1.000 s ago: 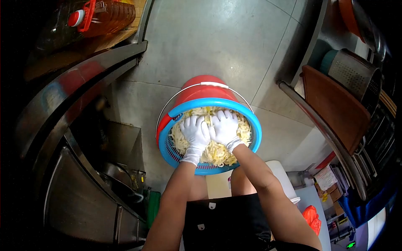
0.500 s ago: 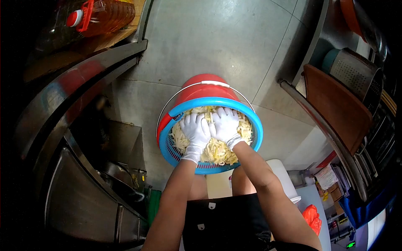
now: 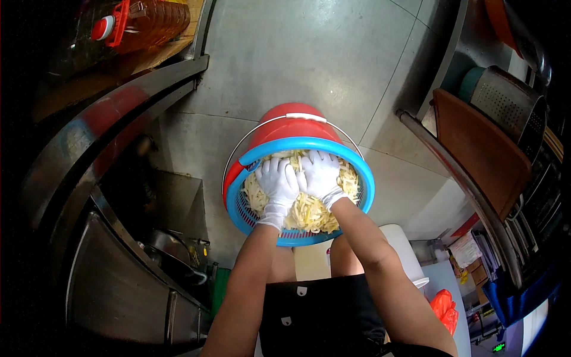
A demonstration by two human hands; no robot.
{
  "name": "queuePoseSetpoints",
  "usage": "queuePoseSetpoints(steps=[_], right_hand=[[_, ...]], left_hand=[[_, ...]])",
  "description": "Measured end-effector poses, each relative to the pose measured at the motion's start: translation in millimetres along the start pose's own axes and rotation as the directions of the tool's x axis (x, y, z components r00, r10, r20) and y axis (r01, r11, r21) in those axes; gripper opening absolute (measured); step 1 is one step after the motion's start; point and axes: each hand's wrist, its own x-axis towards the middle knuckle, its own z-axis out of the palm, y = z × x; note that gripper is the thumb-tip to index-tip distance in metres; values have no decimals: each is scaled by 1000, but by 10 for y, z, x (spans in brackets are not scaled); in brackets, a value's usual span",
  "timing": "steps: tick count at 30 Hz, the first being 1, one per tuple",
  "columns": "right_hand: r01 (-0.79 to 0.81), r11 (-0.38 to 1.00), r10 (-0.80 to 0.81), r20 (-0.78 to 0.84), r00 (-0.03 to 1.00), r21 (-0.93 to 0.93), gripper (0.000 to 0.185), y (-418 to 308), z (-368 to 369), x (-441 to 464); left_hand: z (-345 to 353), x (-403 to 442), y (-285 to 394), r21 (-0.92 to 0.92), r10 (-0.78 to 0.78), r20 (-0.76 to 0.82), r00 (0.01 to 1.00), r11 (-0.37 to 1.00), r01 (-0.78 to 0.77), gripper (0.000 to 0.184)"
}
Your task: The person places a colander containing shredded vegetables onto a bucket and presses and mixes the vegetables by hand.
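Two white-gloved hands, the left [image 3: 278,182] and the right [image 3: 321,176], rest palm-down on a heap of pale yellow-white, strip-cut shreds [image 3: 310,213] in a round blue plastic basket [image 3: 297,144] with slotted walls. The basket sits in the mouth of a round red plastic bucket [image 3: 285,128] with a white-gripped wire handle [image 3: 306,117], set on a grey tiled floor [image 3: 297,65] in front of the person's knees.

The fingers of both hands point toward the basket's far edge, extended and slightly parted, and the thumbs lie side by side near the middle. The palms' undersides are hidden from where I stand.

The key relation is vertical: the shreds lie directly beneath both palms, strewn every which way with no single long axis. The right hand reaches a little nearer the far edge; the uncovered mound lies behind the fingers, between the wrists and toward the near edge, closer to the right wrist. More shreds show along the left and right edges.

Beyond the bucket, upper left, stands a red-capped clear plastic bottle of amber liquid [image 3: 156,27].
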Motion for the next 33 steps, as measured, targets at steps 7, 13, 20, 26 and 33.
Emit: queuePoseSetpoints(steps=[7, 13, 20, 26, 33], right_hand=[[-20, 1000, 21, 21, 1000, -15, 19, -3, 12, 7], [-11, 1000, 11, 5, 1000, -19, 20, 3, 21, 31], [-12, 1000, 12, -1, 1000, -23, 21, -2, 25, 49], [14, 1000, -15, -43, 999, -7, 21, 11, 33, 57], [25, 998, -28, -63, 998, -52, 22, 3, 53, 62]], left_hand=[[20, 26, -8, 10, -11, -5, 1000, 1000, 11, 27], [48, 40, -38, 15, -24, 12, 1000, 1000, 24, 25], [40, 64, -36, 19, -12, -5, 1000, 1000, 12, 24], [53, 68, -22, 8, -11, -52, 999, 1000, 12, 23], [26, 40, 12, 54, -73, -18, 997, 996, 73, 24]])
